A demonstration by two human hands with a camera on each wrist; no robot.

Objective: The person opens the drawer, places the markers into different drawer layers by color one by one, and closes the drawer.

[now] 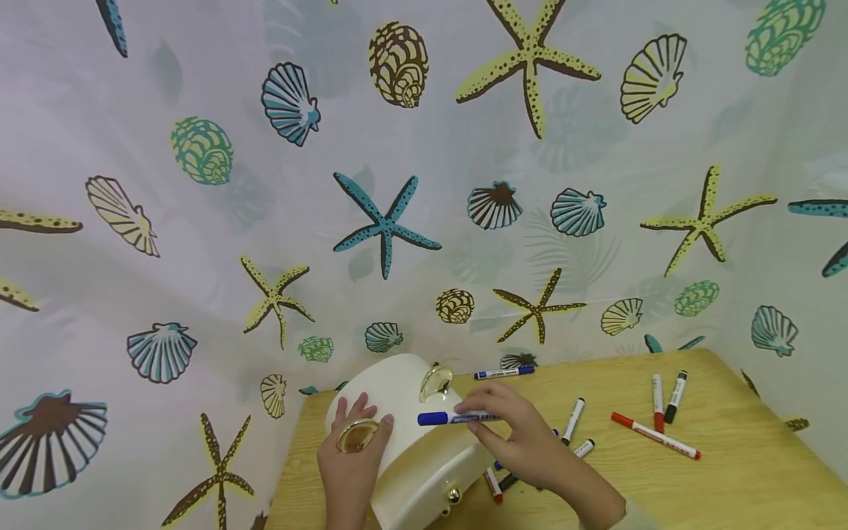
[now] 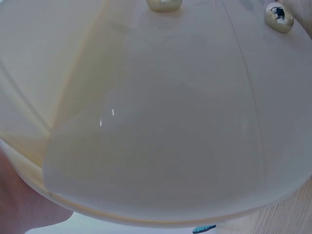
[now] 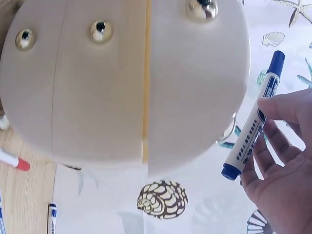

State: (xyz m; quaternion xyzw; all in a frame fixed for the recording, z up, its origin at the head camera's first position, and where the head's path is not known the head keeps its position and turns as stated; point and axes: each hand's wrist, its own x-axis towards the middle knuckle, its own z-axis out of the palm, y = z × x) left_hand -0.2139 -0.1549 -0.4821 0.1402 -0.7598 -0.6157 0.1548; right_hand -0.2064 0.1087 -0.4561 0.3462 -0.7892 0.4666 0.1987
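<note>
Blue marker and cream box on a table. The blue marker is held in the air above the right part of the cream box, its capped end pointing toward the left hand in the head view. The right hand pinches the marker's barrel between thumb and fingers. The left hand lies on top of the box with its fingers spread over the surface, the thumb and fingers on either side of a gold handle; whether they press on the handle cannot be told. A second gold handle shows farther back on the same top. The rounded box carries gold knobs, three of which appear in the right wrist view.

Behind the box, another blue marker lies on the wooden table. Several black and red markers lie loosely near the right hand, some partly hidden by it. Farther right are a long red marker and, just beyond, a black marker. A pale curtain printed with starfish and shells forms the background.
</note>
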